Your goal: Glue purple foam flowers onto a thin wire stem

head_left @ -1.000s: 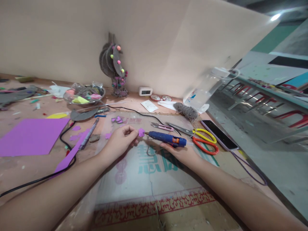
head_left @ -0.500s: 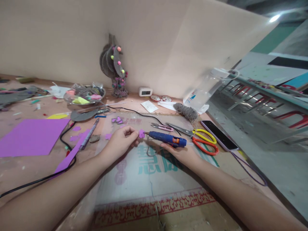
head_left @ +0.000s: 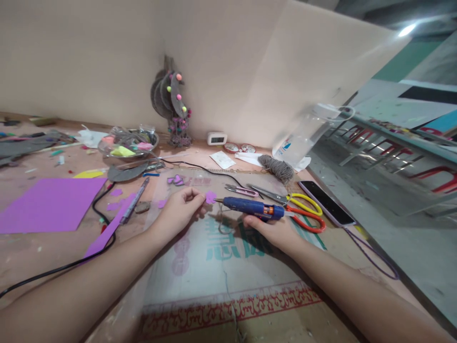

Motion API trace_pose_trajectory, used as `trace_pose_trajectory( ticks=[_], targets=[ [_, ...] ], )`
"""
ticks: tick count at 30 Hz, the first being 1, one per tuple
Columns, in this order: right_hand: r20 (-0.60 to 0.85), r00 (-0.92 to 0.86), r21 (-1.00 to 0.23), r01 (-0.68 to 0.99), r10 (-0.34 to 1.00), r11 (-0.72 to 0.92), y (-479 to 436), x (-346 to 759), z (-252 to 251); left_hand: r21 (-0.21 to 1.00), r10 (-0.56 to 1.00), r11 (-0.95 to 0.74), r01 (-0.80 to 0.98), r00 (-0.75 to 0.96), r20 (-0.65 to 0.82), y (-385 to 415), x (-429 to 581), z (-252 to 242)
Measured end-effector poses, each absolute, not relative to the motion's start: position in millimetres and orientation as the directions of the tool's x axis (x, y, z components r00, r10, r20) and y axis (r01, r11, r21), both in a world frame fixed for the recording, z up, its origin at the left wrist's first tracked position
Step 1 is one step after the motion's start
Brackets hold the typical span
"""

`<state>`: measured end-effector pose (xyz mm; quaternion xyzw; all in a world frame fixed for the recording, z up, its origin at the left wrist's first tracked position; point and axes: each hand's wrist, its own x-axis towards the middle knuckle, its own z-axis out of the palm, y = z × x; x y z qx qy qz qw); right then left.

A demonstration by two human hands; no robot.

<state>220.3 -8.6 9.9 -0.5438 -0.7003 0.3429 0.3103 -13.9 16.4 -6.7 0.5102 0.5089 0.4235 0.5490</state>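
Observation:
Between thumb and fingers, my left hand (head_left: 186,206) pinches a small purple flower cutout (head_left: 210,197) above the plastic-covered cardboard (head_left: 193,286). My right hand (head_left: 272,228) is wrapped round a blue hot glue gun (head_left: 250,206), its nozzle pointing left at the flower's right edge. Whether the tip touches the flower I cannot tell. A thin grey cord (head_left: 224,230) dangles beneath the nozzle. Beyond my left hand lie purple and grey cut pieces (head_left: 175,180). Purple scraps (head_left: 116,192) and a pen (head_left: 134,201) are left of my left wrist.
Scissors with yellow and red handles (head_left: 307,214), pink thread snips (head_left: 242,190) and a phone (head_left: 325,203) lie right. Behind are grey yarn (head_left: 276,167), a water bottle (head_left: 303,131), a small digital display (head_left: 217,138) and a bowl of scraps (head_left: 153,143). A black cable (head_left: 53,270) crosses the left side.
The glue gun in my right hand has drawn slightly right, away from the flower's middle. My left hand keeps its pinch on the flower, which now shows more of its face.

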Motion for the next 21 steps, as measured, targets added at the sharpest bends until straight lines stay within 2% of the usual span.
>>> trace_pose_trajectory(
  ticks=[3, 8, 13, 15, 18, 21],
  targets=[
    [0.067, -0.239, -0.823, 0.536, 0.969, 0.189, -8, 224, 16, 0.992, 0.984, 0.120, 0.050, 0.129, -0.126, 15, -14, -6],
    [0.191, -0.216, -0.889, 0.376, 0.958, 0.262, 0, 226, 40, 0.993, 0.984, 0.074, 0.088, 0.158, -0.087, 14, -13, -8],
    [0.212, -0.168, -0.785, 0.558, 0.963, 0.270, 36, 226, 73, 0.995, 0.985, 0.015, 0.095, 0.168, -0.031, 14, -12, -11],
    [0.225, -0.160, -0.696, 0.664, 0.961, 0.274, 62, 225, 76, 0.993, 0.986, 0.016, 0.114, 0.166, -0.035, 14, -12, -10],
    [0.211, -0.070, -0.584, 0.791, 0.975, 0.183, 106, 224, 64, 0.992, 0.986, 0.013, 0.124, 0.163, -0.033, 14, -12, -7],
    [0.216, -0.002, -0.565, 0.815, 0.976, 0.127, 142, 222, 41, 0.997, 0.988, 0.039, 0.067, 0.148, -0.048, 14, -12, -5]
  ],
)
